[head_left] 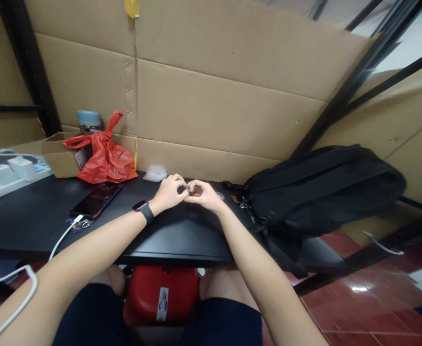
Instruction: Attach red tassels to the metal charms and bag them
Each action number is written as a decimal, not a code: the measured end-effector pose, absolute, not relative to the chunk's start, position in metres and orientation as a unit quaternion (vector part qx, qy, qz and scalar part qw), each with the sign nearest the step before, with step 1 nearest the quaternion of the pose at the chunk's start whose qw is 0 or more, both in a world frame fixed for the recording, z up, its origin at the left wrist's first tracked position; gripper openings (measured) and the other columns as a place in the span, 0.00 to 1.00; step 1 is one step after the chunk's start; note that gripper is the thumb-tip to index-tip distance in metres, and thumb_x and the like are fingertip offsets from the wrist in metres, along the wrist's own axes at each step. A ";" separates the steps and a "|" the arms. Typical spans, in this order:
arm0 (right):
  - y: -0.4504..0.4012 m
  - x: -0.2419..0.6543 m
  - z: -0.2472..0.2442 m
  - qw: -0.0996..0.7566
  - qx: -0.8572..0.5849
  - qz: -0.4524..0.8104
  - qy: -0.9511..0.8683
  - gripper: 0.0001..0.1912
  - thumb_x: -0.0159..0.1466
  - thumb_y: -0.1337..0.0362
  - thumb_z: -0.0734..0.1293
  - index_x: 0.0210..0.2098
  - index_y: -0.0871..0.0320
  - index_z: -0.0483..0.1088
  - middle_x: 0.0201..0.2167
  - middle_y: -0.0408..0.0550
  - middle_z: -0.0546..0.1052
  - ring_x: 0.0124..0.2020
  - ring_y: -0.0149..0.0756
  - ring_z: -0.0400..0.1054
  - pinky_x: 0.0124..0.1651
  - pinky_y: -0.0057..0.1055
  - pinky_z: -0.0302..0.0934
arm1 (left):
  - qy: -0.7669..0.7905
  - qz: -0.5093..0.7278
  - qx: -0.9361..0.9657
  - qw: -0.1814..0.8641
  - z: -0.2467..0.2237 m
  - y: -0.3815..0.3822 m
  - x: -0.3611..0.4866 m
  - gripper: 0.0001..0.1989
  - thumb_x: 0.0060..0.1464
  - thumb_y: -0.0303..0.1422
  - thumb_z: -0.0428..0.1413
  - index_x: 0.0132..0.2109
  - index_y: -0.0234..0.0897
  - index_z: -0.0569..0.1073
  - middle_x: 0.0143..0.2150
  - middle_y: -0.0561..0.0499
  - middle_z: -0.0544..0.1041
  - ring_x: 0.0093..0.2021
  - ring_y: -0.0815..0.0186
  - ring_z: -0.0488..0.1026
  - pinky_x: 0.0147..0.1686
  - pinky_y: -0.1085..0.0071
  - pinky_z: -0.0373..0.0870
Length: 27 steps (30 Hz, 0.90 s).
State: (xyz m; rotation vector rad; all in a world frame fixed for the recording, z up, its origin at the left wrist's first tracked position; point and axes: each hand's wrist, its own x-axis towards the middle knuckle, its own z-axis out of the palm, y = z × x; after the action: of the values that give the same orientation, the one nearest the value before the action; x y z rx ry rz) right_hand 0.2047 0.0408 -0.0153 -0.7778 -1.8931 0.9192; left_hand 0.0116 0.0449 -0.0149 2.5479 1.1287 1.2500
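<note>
My left hand (169, 193) and my right hand (204, 196) meet above the middle of the black desk (182, 238). Both are closed, thumbs and fingers pinched around one small object (192, 193) with a dark, metallic-looking part and a bit of red. Most of it is hidden by the fingers, so its kind cannot be made out. A dark smartwatch (145, 211) is on my left wrist. Just behind my left hand lies a small white pouch (155, 173). To the right of my right hand, a small round item (220, 196) rests on the desk.
A black backpack (322, 192) covers the desk's right end. At left are a phone (97, 199) on a white cable (64, 236), a red plastic bag (106, 156), a cardboard box (61, 158) and a power strip (12, 179). Cardboard panels (211, 96) stand behind.
</note>
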 end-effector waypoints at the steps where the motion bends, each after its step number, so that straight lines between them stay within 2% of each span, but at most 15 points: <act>1: 0.041 0.205 -0.015 0.436 -0.316 0.369 -0.758 0.25 0.48 0.52 0.81 0.32 0.55 0.65 0.36 0.43 0.73 0.37 0.35 0.70 0.41 0.33 0.67 | 0.370 0.403 0.836 0.040 -0.014 0.046 0.010 0.06 0.56 0.33 0.58 0.37 0.38 0.79 0.44 0.46 0.76 0.46 0.57 0.72 0.49 0.60 0.68; 6: 0.045 0.212 -0.015 0.467 -0.354 0.353 -0.730 0.27 0.47 0.53 0.81 0.38 0.55 0.67 0.40 0.45 0.74 0.33 0.32 0.71 0.38 0.31 0.67 | 0.362 0.366 0.857 -0.017 -0.006 0.054 -0.007 0.06 0.55 0.33 0.58 0.34 0.38 0.78 0.43 0.47 0.76 0.45 0.58 0.71 0.48 0.60 0.66; 9: 0.053 0.226 -0.017 0.488 -0.398 0.296 -0.718 0.26 0.48 0.52 0.79 0.38 0.55 0.67 0.40 0.46 0.75 0.32 0.32 0.70 0.38 0.33 0.67 | 0.390 0.336 0.856 -0.040 -0.002 0.063 -0.024 0.08 0.56 0.35 0.57 0.34 0.39 0.79 0.42 0.47 0.77 0.44 0.57 0.71 0.47 0.61 0.65; 15: 0.071 0.283 -0.029 0.429 -0.555 0.122 -0.702 0.21 0.48 0.53 0.78 0.35 0.56 0.73 0.34 0.46 0.78 0.31 0.36 0.69 0.40 0.35 0.65 | 0.463 0.268 0.843 -0.050 -0.005 0.081 -0.052 0.12 0.57 0.39 0.56 0.34 0.41 0.83 0.43 0.47 0.81 0.44 0.56 0.74 0.44 0.63 0.65; 19: 0.077 0.313 -0.039 0.386 -0.613 0.108 -0.681 0.18 0.47 0.57 0.79 0.33 0.57 0.75 0.33 0.47 0.79 0.35 0.38 0.72 0.43 0.35 0.65 | 0.474 0.232 0.847 -0.058 -0.007 0.083 -0.056 0.13 0.57 0.41 0.55 0.35 0.42 0.84 0.43 0.47 0.83 0.44 0.56 0.75 0.41 0.64 0.65; 23: 0.082 0.326 -0.046 0.339 -0.639 0.128 -0.678 0.16 0.48 0.59 0.79 0.33 0.57 0.76 0.33 0.47 0.80 0.36 0.38 0.73 0.42 0.32 0.65 | 0.479 0.217 0.847 -0.070 -0.003 0.080 -0.055 0.14 0.56 0.43 0.56 0.36 0.42 0.83 0.42 0.47 0.83 0.45 0.56 0.75 0.44 0.65 0.65; 27: 0.088 0.331 -0.053 0.331 -0.631 0.151 -0.685 0.19 0.46 0.62 0.80 0.36 0.57 0.76 0.35 0.46 0.81 0.37 0.37 0.75 0.45 0.32 0.67 | 0.506 0.229 0.831 -0.039 -0.005 0.084 -0.058 0.15 0.58 0.45 0.55 0.38 0.44 0.83 0.41 0.48 0.84 0.47 0.56 0.76 0.47 0.65 0.67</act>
State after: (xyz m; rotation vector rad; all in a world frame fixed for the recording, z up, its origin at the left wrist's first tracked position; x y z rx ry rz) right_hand 0.3312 0.0881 -0.0526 -1.6483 -1.7919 0.3956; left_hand -0.0578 0.0841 -0.0047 2.6767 1.6289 0.7387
